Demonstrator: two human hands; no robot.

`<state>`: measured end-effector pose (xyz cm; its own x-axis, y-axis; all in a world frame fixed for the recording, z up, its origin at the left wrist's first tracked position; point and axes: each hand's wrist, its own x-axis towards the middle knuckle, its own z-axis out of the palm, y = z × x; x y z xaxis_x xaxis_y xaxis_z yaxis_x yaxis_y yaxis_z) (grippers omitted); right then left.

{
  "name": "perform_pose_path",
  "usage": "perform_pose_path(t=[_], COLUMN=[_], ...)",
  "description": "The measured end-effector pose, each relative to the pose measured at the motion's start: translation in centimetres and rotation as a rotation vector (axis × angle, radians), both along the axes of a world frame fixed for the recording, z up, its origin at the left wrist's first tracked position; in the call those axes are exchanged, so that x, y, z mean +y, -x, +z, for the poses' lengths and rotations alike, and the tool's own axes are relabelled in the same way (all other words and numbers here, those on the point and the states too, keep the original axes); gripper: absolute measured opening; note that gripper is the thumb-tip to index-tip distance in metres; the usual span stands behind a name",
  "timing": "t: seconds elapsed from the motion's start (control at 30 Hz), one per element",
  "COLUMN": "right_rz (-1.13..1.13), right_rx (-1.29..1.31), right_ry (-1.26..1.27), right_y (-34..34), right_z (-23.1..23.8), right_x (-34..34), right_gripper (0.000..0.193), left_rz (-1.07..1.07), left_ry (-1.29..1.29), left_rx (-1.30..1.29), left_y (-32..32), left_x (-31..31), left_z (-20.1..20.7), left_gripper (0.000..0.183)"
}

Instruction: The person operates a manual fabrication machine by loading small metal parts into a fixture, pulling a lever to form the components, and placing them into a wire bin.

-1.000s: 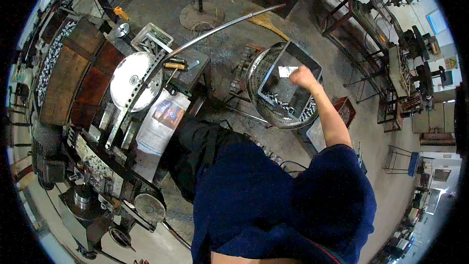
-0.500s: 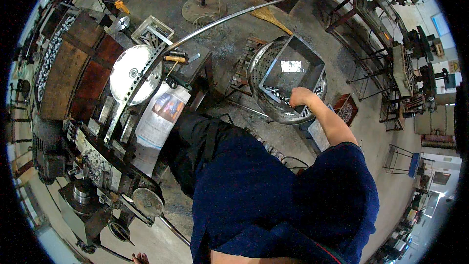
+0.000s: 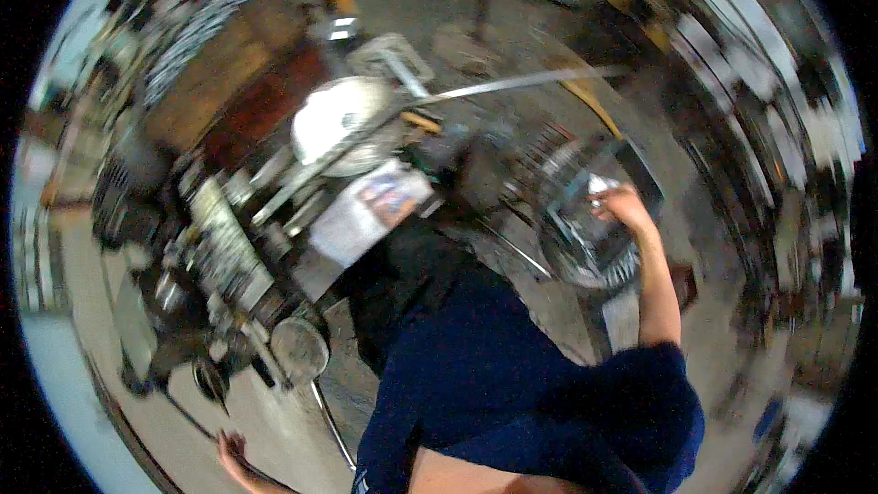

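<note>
Through the head camera, the only view, I look down on a workshop smeared by motion blur, its outer edges lost in the black surround of the lens. The right hand [image 3: 626, 209], on a bare forearm from a navy sleeve [image 3: 654, 384], is over a grey open-topped bin [image 3: 647, 172] set on a round metal basin [image 3: 549, 252]. Its fingers are bent, with a bright white patch [image 3: 600, 185] at their tips; I cannot tell whether they grasp it or it lies behind them. The hand and forearm hide part of the bin, and its contents are too smeared for me to make out.

Low on the left, the left hand [image 3: 232, 445] is near a dark rod [image 3: 190, 416] by a handwheel [image 3: 212, 382]. Its forearm is cut off by the lower edge. The fingers look parted, but blur keeps me from telling whether they grip the rod.

Between the hands, a printed sheet [image 3: 352, 224] lies on the machine, its print unreadable. Beyond it, a pale round disc [image 3: 322, 123] is partly covered by a long metal bar [image 3: 512, 83].
</note>
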<state>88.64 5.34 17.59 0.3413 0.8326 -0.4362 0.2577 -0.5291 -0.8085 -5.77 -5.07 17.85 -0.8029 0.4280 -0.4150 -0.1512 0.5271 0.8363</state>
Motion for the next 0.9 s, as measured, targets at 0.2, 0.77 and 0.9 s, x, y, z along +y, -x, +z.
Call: perform_pose_path(t=[0.2,0.77,0.9], right_rz=[0.426,1.647,1.637], right_rx=[0.044,-0.887,-1.032], right_ry=[-0.441,-1.139,-0.963], right_y=[11.9,62.1,64.4], right_z=[5.1,14.4,13.3], right_x=[12.3,25.3,25.4], right_gripper=[0.03,0.02,0.023], left_rz=[-0.208,-0.112,-0.101], left_ry=[0.017,0.404,0.399], left_rx=[0.414,0.751,0.74], left_y=[-2.5,-11.2,-11.8], left_x=[0.3,-8.0,-7.5], left_z=[2.3,3.6,4.5], left_gripper=[0.03,0.03,0.028])
